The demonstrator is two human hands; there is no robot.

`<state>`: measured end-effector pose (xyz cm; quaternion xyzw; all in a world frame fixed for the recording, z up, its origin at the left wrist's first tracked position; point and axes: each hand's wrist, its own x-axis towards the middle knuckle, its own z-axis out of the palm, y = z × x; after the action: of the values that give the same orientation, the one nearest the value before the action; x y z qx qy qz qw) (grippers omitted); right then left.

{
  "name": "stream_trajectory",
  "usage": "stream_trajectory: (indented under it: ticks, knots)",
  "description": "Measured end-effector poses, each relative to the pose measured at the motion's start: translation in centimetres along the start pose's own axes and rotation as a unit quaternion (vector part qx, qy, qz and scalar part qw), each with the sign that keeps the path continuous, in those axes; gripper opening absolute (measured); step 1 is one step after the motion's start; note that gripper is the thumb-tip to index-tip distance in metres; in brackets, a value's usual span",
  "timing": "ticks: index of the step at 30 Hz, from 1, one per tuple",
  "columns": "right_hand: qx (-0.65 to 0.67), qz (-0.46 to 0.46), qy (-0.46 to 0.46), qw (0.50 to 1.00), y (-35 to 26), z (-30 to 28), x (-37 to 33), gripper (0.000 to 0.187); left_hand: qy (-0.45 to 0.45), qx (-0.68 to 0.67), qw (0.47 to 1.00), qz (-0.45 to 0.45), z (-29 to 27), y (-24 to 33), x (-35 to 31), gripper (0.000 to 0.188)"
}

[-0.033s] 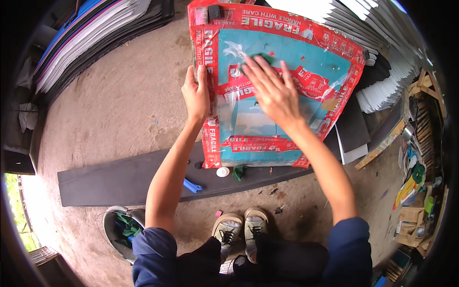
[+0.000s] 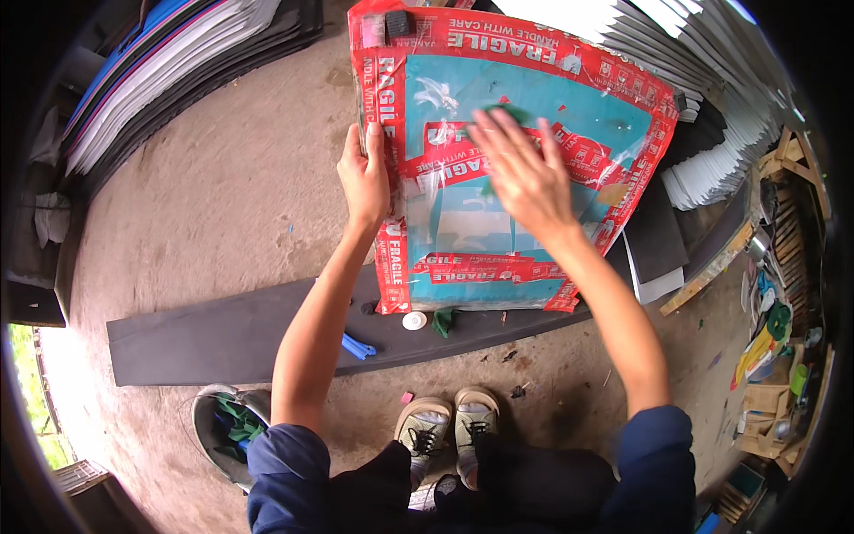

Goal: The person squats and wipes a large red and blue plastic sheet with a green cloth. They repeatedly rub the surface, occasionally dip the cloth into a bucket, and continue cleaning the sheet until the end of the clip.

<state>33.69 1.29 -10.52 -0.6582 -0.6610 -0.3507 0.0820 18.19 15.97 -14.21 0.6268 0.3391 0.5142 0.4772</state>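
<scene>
My left hand [image 2: 363, 182] pinches the left edge of one teal panel [image 2: 583, 87], thumb on the front face and fingers at the side. My right hand [image 2: 527, 182] lies over the middle of that face, palm toward it, fingers long and slightly apart. A dark green rag [image 2: 511, 114] shows past the fingertips; how much of it my palm covers, I cannot tell. The hand is a little blurred.

The panel is in front of me, right of the middle, its near edge over one long dark grey sheet [image 2: 213, 334]. Clear film covers it, and red-and-white tape [image 2: 391, 258] borders it and crosses its face. One small black block [image 2: 398, 23] sits at its far left corner.

On the dark sheet, just beyond the panel's near edge, I count one white disc [image 2: 414, 320] and one green cloth scrap [image 2: 443, 323] beside it, with one bundle of blue strips [image 2: 358, 345] nearer and to the left. One bucket [image 2: 213, 391] with green cloth inside stands near left. My two shoes [image 2: 423, 438] are on the floor. Two stacks of sheets lie beyond: one far left [image 2: 178, 71], one far right [image 2: 729, 160].
</scene>
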Motion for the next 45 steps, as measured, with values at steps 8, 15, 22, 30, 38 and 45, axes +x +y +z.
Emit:
stream_trajectory:
  ticks: [8,15,22,30,38,45]
  knots:
    - [0.019,-0.018,0.012,1.0,0.4,0.2,1.8,0.051,-0.013,0.002,1.0,-0.008,0.7,0.8,-0.2,0.037]
    - [-0.009,-0.024,-0.014,1.0,2.4,-0.3,0.7,0.052,-0.007,0.008,1.0,-0.011,0.9,1.0,-0.3,0.035]
    - [-0.074,-0.055,-0.009,0.996,5.4,-1.0,-0.7,0.058,-0.011,0.03,0.999,-0.012,0.2,0.8,0.2,0.035]
    - [0.041,-0.072,-0.013,0.996,2.2,0.1,1.9,0.05,-0.01,-0.022,1.0,-0.019,0.6,0.4,0.0,0.036]
    - [-0.024,-0.086,-0.011,0.996,2.4,-0.1,1.9,0.049,-0.007,-0.003,1.0,-0.017,1.2,0.5,0.0,0.034]
    - [-0.061,-0.113,-0.035,0.991,5.9,-2.6,0.4,0.049,-0.011,0.019,1.0,-0.022,0.4,0.8,-0.1,0.035]
